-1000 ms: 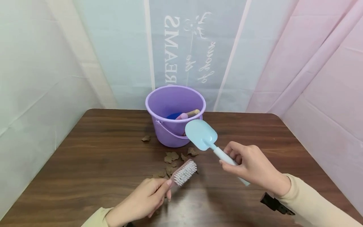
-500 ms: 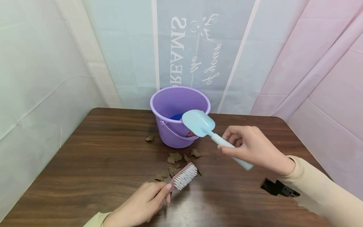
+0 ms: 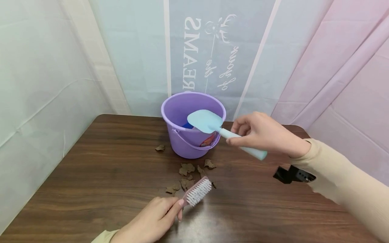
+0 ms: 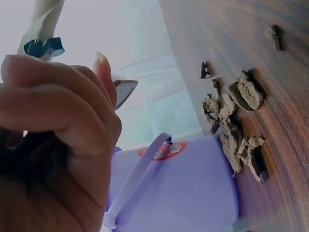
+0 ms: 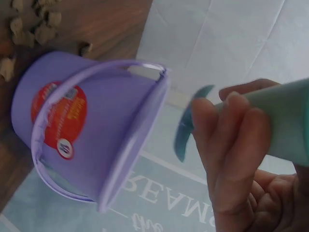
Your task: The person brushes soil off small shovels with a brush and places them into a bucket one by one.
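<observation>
My right hand (image 3: pixel 258 135) grips the white handle of a light blue toy shovel (image 3: pixel 205 120), whose scoop hangs over the front rim of a purple bucket (image 3: pixel 189 143). In the right wrist view the fingers curl round that handle, and the shovel's blade (image 5: pixel 188 123) appears edge-on beside the bucket's rim. My left hand (image 3: pixel 153 216) holds a pinkish scrub brush (image 3: pixel 198 192) by its handle, white bristles facing right. Just beyond the brush lie several dry brown leaves (image 3: pixel 186 168). Blue and pinkish things show inside the bucket, mostly hidden by the scoop.
A dark wooden table (image 3: pixel 106 175) carries everything. One leaf (image 3: pixel 160 147) lies left of the bucket. The bucket's handle (image 3: pixel 191 145) hangs down its front, near a red label (image 3: pixel 208 140). Fabric curtains (image 3: pixel 146 60) enclose the back and sides.
My right hand has raised the shovel and moved it forward and left, bringing the scoop over the bucket's rim. The left hand and brush have barely moved. The head view has shifted slightly.
</observation>
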Action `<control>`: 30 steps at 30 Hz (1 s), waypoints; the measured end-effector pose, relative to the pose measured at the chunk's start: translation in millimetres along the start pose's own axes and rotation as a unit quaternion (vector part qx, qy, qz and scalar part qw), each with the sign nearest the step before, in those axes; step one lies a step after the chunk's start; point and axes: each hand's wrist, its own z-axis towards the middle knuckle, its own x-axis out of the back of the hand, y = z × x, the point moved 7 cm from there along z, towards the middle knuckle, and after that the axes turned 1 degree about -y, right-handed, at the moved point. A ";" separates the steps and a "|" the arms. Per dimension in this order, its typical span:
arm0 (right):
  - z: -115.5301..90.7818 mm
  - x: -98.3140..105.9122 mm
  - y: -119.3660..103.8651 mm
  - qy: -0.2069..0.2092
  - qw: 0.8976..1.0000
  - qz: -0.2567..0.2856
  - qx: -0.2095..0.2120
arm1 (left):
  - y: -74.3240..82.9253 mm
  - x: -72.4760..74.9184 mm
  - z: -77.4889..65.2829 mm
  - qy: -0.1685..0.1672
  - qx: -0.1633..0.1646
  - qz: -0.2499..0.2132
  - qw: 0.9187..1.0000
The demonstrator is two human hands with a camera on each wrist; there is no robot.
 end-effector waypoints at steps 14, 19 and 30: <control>55.7 20.8 -1.0 -0.057 0.997 -0.043 -0.025 | 0.3 -5.1 -2.7 0.000 -0.019 0.021 1.000; 80.0 21.7 -0.7 -0.071 0.994 -0.078 -0.031 | 0.7 -5.5 -3.5 0.008 -0.025 0.026 0.999; 116.3 7.2 3.6 -0.093 0.991 -0.084 -0.042 | -2.4 -10.7 -4.1 -0.009 -0.017 0.021 1.000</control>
